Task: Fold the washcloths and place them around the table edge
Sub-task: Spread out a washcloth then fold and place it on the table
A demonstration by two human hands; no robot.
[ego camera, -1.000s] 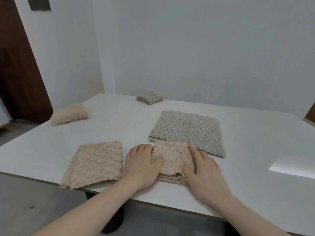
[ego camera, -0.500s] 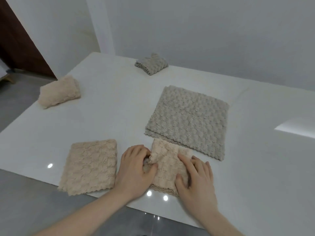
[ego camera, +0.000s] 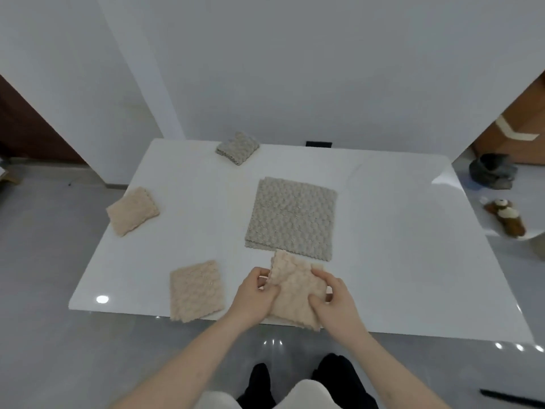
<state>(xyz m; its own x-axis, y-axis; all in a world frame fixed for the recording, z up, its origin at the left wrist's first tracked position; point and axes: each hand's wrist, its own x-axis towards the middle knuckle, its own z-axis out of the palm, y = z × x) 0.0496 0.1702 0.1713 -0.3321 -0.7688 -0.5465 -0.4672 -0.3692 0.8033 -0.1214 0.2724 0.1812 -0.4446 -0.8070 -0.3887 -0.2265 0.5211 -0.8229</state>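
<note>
**Both hands on one beige washcloth at the near table edge**

Both hands grip the same folded beige washcloth [ego camera: 295,290], which lies at the near edge of the white table [ego camera: 398,246], its lower fringe hanging slightly over that edge. Left hand [ego camera: 255,296]: fingers curled, thumb pinching the cloth's left side, forearm reaching in from the lower left. Right hand [ego camera: 333,302]: fingers curled over the cloth's right side, thumb pressed on top. The cloth's far left corner is raised and touches the near edge of the grey washcloth stack [ego camera: 292,216].

That grey stack lies flat and unfolded toward the table's middle. A flat beige washcloth [ego camera: 196,290] sits just left of the left hand, at the near edge. A folded beige washcloth [ego camera: 132,211] rests at the left edge, and a folded grey washcloth [ego camera: 237,148] at the far edge.

Off the right edge, a small brown soft toy [ego camera: 505,216] lies on a separate surface.
</note>
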